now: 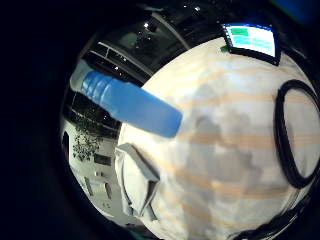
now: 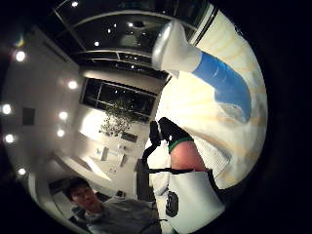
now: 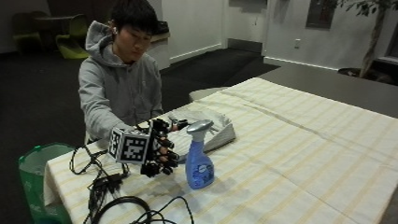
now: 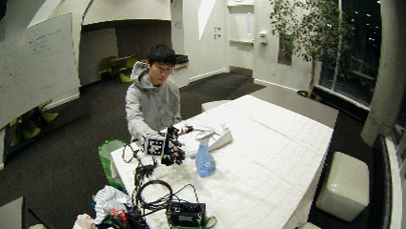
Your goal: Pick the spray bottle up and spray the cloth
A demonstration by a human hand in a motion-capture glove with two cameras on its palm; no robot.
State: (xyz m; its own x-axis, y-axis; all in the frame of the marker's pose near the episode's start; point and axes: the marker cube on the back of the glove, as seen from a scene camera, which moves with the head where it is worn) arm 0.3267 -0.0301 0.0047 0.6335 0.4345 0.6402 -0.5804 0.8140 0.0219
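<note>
From the outside view I see the spray bottle (image 3: 199,158) standing upright on the striped tablecloth (image 3: 298,140), near the table's near-left corner, with the cloth (image 3: 208,128) lying folded just behind it toward the person. The bottle is blue with a pale trigger head, and I think it holds blue liquid, though the views are too dim to be sure of the level. My gloved right hand (image 3: 159,149) hangs in the air just beside the bottle on its left, apart from it, fingers spread and relaxed, grasping nothing. Past the bottle to the right, the tablecloth runs wide and bare all the way to the far edges. To the left of the hand, a tangle of black cables (image 3: 118,196) crowds the table's corner and edge. A green bin (image 3: 37,182) stands on the floor beside that corner. In the little finger side palm view the bottle (image 1: 127,102) juts out over the tablecloth, with the cloth (image 1: 136,182) lying at the table's edge.
</note>
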